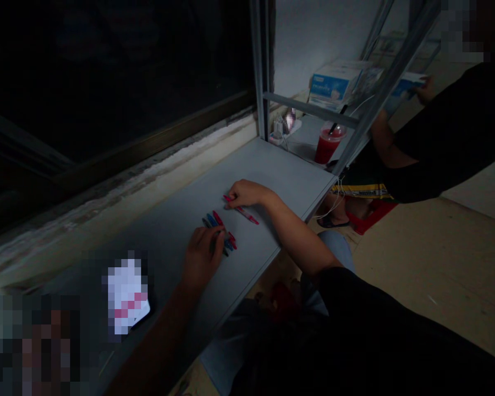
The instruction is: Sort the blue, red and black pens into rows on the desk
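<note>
Apparently right hand (249, 192) pinches red pen (248, 215) near one end; left hand (203, 248) curls over other pens (217, 218), grip unclear. All likely light, stiff, slick; hold mid-barrel.

Shows a slim pen (248, 215), pink at both ends and paler between, lying aslant on the grey tabletop (280, 165). Just beside it, shows a close row of pens (218, 218), dark green, blue and pinkish red, partly hidden.
</note>
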A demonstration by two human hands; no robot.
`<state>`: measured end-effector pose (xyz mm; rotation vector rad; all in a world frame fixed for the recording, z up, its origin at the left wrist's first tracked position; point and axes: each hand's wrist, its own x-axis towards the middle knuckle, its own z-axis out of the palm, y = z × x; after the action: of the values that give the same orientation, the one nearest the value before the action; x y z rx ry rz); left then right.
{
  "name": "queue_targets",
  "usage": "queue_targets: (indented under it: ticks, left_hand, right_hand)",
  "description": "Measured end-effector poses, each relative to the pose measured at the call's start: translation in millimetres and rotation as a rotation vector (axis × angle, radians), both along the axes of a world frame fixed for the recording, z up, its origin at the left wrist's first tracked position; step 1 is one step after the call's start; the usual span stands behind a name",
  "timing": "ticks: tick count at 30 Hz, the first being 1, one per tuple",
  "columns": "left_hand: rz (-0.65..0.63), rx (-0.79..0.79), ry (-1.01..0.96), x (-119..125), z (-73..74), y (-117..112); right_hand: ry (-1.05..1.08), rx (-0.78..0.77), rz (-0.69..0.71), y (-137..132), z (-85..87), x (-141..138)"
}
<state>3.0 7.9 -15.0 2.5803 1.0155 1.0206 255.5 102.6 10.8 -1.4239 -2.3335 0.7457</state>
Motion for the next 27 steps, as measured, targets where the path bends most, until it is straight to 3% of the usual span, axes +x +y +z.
queue_targets:
  ticks: [3,6,11,19,27]
  left_hand:
    - [0.054,-0.023,0.013,0,-2.0,3]
    - [0.112,-0.058,0.049,1,-3.5,6]
    - [0.140,-0.129,0.120,1,-4.5,8]
    - [0.201,-0.053,0.211,2,-2.7,5]
    - [0.173,-0.050,0.227,0,-3.1,9]
  right_hand:
    - [-0.100,0.038,-0.101,-2,1.1,0]
    - [-0.076,0.173,-0.148,-8,2.1,-13]
    - [-0.097,0.158,0.093,-18,-3.7,-45]
    - [-0.045,0.125,0.139,-24,-6.2,-55]
    - [-0.034,0.105,0.180,-23,-6.3,-52]
